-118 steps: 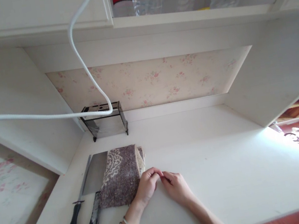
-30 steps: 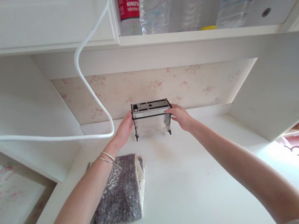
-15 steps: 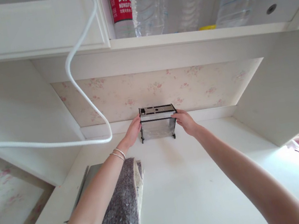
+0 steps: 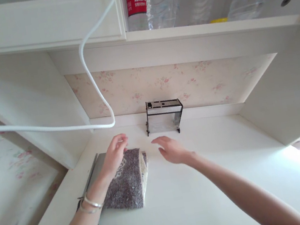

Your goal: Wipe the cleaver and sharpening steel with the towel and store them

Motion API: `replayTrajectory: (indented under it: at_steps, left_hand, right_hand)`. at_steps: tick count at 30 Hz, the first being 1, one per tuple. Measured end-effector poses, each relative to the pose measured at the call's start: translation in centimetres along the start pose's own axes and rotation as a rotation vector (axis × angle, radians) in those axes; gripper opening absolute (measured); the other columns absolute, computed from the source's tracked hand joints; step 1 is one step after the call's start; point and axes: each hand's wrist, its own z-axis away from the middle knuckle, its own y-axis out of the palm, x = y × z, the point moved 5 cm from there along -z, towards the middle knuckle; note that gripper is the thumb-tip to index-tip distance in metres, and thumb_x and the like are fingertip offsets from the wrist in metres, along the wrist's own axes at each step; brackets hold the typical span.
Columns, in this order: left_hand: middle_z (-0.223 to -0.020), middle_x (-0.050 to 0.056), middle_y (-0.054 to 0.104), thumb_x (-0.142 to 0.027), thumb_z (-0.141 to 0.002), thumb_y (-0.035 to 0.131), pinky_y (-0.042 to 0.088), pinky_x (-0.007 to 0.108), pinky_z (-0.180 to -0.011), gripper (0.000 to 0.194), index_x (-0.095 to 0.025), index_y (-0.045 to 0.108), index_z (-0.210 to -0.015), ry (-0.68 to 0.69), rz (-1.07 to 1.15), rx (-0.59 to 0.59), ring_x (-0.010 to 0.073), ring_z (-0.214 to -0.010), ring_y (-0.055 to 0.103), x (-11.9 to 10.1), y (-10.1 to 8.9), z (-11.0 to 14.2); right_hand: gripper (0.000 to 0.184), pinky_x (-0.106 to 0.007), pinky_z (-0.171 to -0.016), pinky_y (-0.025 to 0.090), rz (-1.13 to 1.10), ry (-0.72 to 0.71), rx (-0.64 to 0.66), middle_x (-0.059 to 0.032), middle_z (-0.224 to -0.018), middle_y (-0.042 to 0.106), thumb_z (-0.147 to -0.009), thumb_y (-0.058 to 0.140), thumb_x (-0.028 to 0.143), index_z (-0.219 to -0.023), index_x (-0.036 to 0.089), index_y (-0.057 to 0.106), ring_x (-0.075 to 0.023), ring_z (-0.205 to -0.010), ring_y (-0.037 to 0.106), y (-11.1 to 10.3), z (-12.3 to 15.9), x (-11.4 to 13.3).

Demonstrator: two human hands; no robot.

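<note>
A small rectangular tank-like box (image 4: 163, 122) with clear sides, a silver top and black edges stands at the back of the white surface, near the wall. In front of it hangs my right hand (image 4: 172, 149), apart from the box, with its thumb and fingers spread and nothing held. My left hand (image 4: 116, 152), a bracelet at its wrist, is over the upper edge of a folded grey-brown felt-like mat (image 4: 130, 185). Its fingers are loosely curved and apart, holding nothing. Beside the mat, a flat grey item (image 4: 97, 163) is partly hidden by my left arm.
A white cable (image 4: 94, 79) loops down in front at the left. Plastic bottles (image 4: 161, 1) stand on an overhead shelf (image 4: 196, 31). White side panels (image 4: 287, 93) flank the niche, whose back wall has floral paper (image 4: 176, 81).
Both hands have let go of the clear-sided box and drawn back toward me. My left hand has moved left over the mat. The whole view has shifted slightly.
</note>
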Motion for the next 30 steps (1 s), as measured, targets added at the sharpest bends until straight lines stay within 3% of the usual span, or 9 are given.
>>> replayTrajectory:
  at_steps: [3,6,8,12,16,20,25,27,30]
  left_hand:
    - [-0.099,0.005,0.065,-0.054,-0.084,0.052,0.047,0.031,-0.080,0.039,-0.023,0.059,-0.106,-0.109,-0.195,-0.117,0.0214,-0.091,0.061,2.9,-4.4,6.5]
    - [-0.101,0.006,0.066,-0.056,-0.082,0.050,0.048,0.033,-0.079,0.041,-0.023,0.058,-0.104,-0.192,-0.391,-0.242,0.0235,-0.089,0.062,6.0,-8.2,11.8]
    - [-0.100,0.007,0.066,-0.056,-0.082,0.048,0.048,0.035,-0.077,0.039,-0.023,0.057,-0.101,-0.199,-0.524,-0.316,0.0244,-0.085,0.062,7.6,-10.1,14.5]
    - [-0.103,0.011,0.062,-0.048,-0.087,0.040,0.048,0.036,-0.079,0.033,-0.021,0.052,-0.101,-0.131,-0.731,-0.454,0.0256,-0.087,0.060,9.5,-12.0,17.8]
    - [-0.105,0.016,0.061,-0.044,-0.089,0.037,0.045,0.040,-0.087,0.034,-0.017,0.051,-0.103,-0.100,-0.926,-0.367,0.0302,-0.097,0.059,11.1,-11.8,18.2]
    - [-0.110,0.017,0.062,-0.048,-0.090,0.034,0.044,0.040,-0.090,0.043,-0.014,0.052,-0.111,-0.145,-1.060,-0.204,0.0318,-0.102,0.059,12.4,-10.8,17.5]
    - [-0.110,0.018,0.063,-0.051,-0.089,0.034,0.047,0.038,-0.081,0.048,-0.012,0.054,-0.111,-0.208,-1.215,-0.070,0.0330,-0.101,0.062,12.2,-9.8,16.1]
    - [-0.106,0.019,0.065,-0.049,-0.088,0.034,0.048,0.038,-0.074,0.046,-0.013,0.055,-0.108,-0.254,-1.221,-0.023,0.0338,-0.095,0.065,12.0,-9.7,15.4]
    - [-0.100,0.020,0.067,-0.047,-0.085,0.039,0.047,0.039,-0.070,0.039,-0.015,0.057,-0.098,-0.356,-1.112,0.049,0.0356,-0.088,0.067,11.8,-9.7,14.2]
  right_hand:
    - [0.055,-0.046,-0.113,0.021,0.151,-0.332,0.308,-0.0069,-0.143,0.045,-0.079,0.055,0.018,-0.133,0.024,0.049,-0.0252,-0.136,0.033,5.5,1.4,4.7]
    - [0.064,-0.059,-0.112,0.003,0.175,-0.459,0.465,-0.0094,-0.151,0.033,-0.082,0.057,0.054,-0.138,0.026,0.044,-0.0325,-0.141,0.019,8.8,1.6,7.9]
    - [0.072,-0.058,-0.112,0.004,0.157,-0.437,0.464,-0.0128,-0.150,0.033,-0.083,0.046,0.068,-0.140,0.024,0.042,-0.0316,-0.141,0.021,10.4,1.2,9.4]
    - [0.078,-0.059,-0.111,0.012,0.118,-0.198,0.338,-0.0164,-0.146,0.038,-0.083,0.041,0.071,-0.141,0.019,0.039,-0.0314,-0.135,0.032,14.0,0.7,11.2]
    - [0.083,-0.067,-0.107,0.004,0.169,-0.066,0.315,-0.0187,-0.150,0.030,-0.078,0.051,0.067,-0.143,0.017,0.034,-0.0378,-0.138,0.022,17.2,1.6,11.6]
    - [0.074,-0.059,-0.112,0.008,0.224,-0.061,0.298,-0.0189,-0.152,0.024,-0.081,0.055,0.047,-0.143,0.014,0.032,-0.0348,-0.138,0.022,16.4,3.1,10.6]
    - [0.060,-0.046,-0.100,0.036,0.256,-0.020,0.291,-0.0158,-0.136,0.050,-0.075,0.050,0.014,-0.134,0.017,0.043,-0.0302,-0.120,0.049,12.7,5.6,8.6]
    - [0.058,-0.043,-0.090,0.043,0.254,0.055,0.295,-0.0144,-0.121,0.061,-0.072,0.048,0.009,-0.130,0.018,0.047,-0.0302,-0.107,0.058,11.1,6.4,7.6]
    - [0.051,-0.043,-0.083,0.045,0.201,0.199,0.252,-0.0115,-0.110,0.067,-0.072,0.050,0.013,-0.122,0.022,0.055,-0.0314,-0.098,0.062,8.5,7.5,5.8]
